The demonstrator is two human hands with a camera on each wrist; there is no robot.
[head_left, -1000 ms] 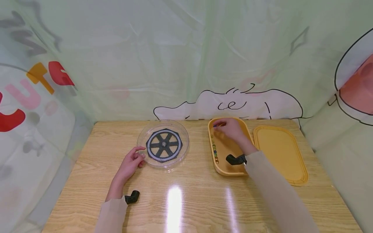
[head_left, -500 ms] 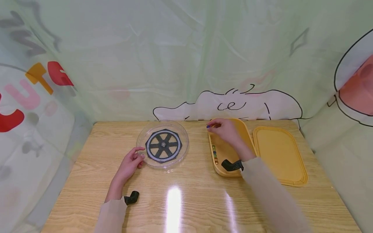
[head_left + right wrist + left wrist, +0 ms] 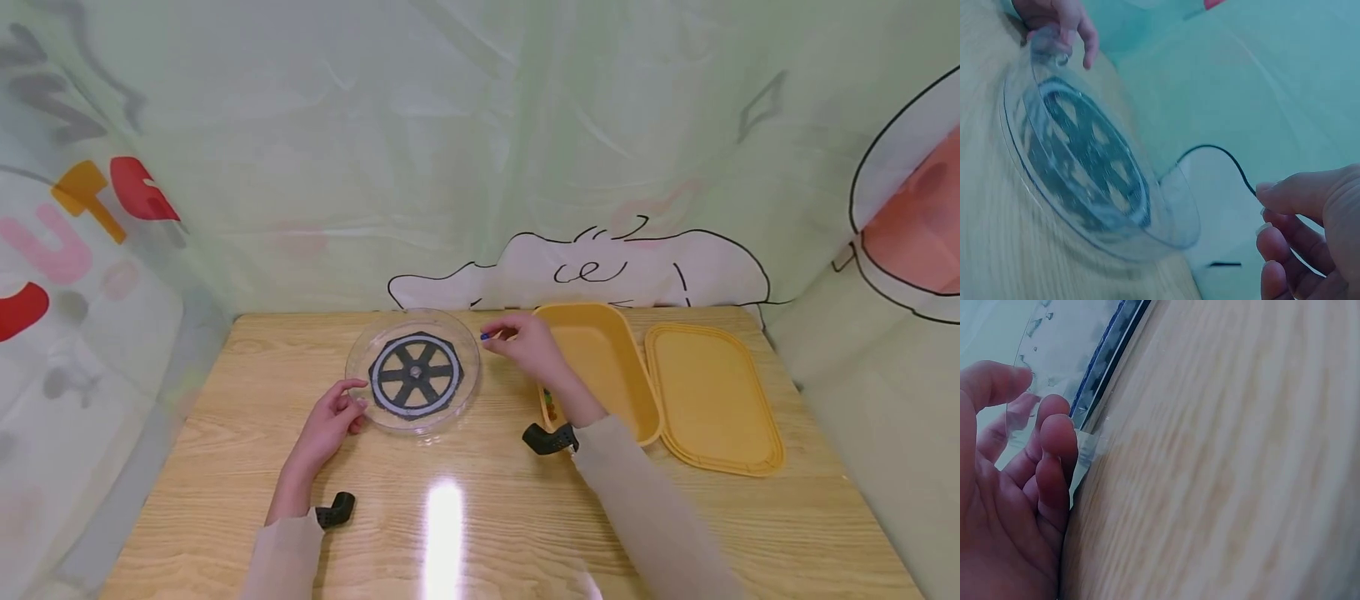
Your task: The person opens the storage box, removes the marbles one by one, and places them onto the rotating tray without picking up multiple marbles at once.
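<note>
A small blue marble (image 3: 484, 337) is pinched between the thumb and fingertips of my right hand (image 3: 525, 343), just past the right rim of a clear round dish (image 3: 470, 358). In the right wrist view the marble is hidden by the fingertips. A dark wheel shape (image 3: 416, 375) with a pale ring and several spokes shows through the dish. My left hand (image 3: 330, 417) rests at the dish's near left edge. In the left wrist view its fingers (image 3: 1054, 434) are loosely bent against the clear wall.
A yellow tray (image 3: 637, 358) stands right of the dish, with several small coloured marbles (image 3: 550, 406) along its left wall, partly hidden by my right forearm. Its flat yellow lid (image 3: 716, 396) lies to the right. A printed curtain (image 3: 375, 167) hangs behind the wooden table (image 3: 375, 517).
My right hand has carried the blue marble up out of the yellow tray and left toward the dish. The left hand has kept its place at the dish.
</note>
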